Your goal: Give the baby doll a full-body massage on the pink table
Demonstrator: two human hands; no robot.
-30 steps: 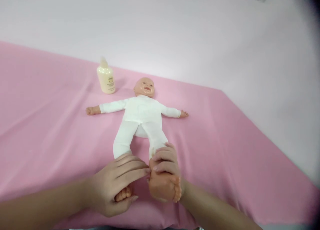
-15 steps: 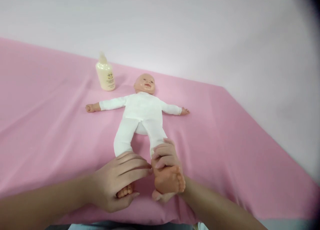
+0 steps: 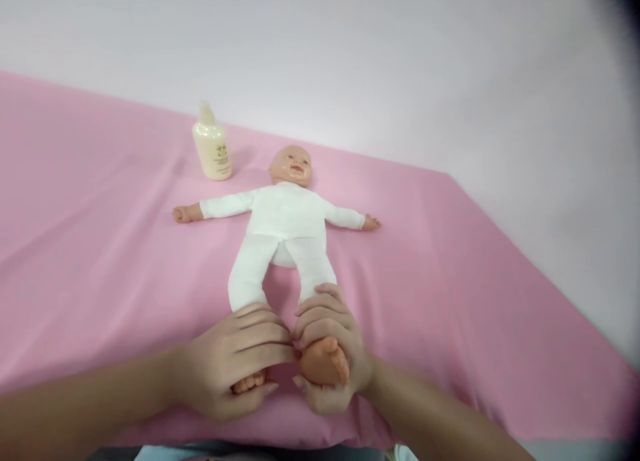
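Doll [image 3: 287, 211] lies face-up on pink cloth [image 3: 425, 281]; left hand [image 3: 240, 357] and right hand [image 3: 333, 331] each clasp a foot [image 3: 319, 366].

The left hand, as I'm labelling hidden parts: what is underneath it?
Under the left hand is one foot of the doll; only its toes show. The rest of that foot and the ankle are covered by the hand, so they cannot be seen.

Two grips [image 3: 235, 361] [image 3: 351, 344], one doll [image 3: 289, 211], one pump bottle [image 3: 213, 151] and one pink cloth [image 3: 425, 267] show
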